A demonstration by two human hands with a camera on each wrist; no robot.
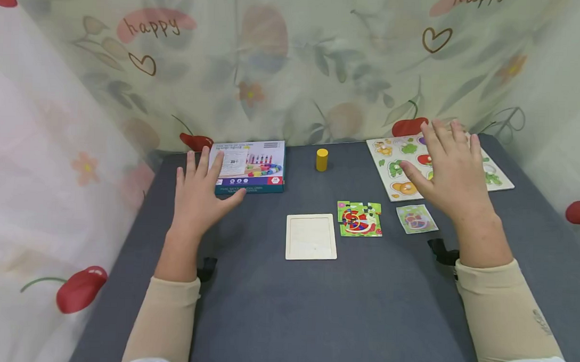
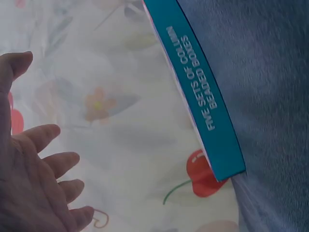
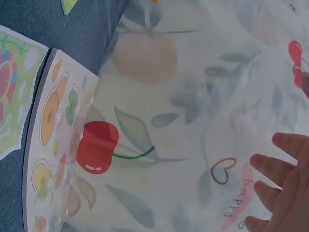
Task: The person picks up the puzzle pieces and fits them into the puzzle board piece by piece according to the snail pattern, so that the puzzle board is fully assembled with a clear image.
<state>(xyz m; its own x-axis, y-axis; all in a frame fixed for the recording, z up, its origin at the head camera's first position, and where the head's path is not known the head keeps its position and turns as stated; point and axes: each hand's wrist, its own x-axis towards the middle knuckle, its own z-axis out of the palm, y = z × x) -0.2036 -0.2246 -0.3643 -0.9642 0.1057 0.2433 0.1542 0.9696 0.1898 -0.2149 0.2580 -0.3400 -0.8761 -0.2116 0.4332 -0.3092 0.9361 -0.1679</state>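
My left hand is raised with fingers spread and holds nothing, overlapping the beaded-box set's flat box in the head view. The right hand, also spread and without anything in it, hovers in front of the vegetable peg puzzle board. Between the hands lies a pale wooden tray with a raised rim. Right beside it is a small green jigsaw with a red-and-blue spiral picture, its pieces slightly askew at the top. A picture card with a similar design lies near the right hand.
A yellow cylinder stands upright toward the back of the dark grey table. Behind the table hangs a printed curtain with cherries, leaves and hearts. A thin cord loops at the back right corner.
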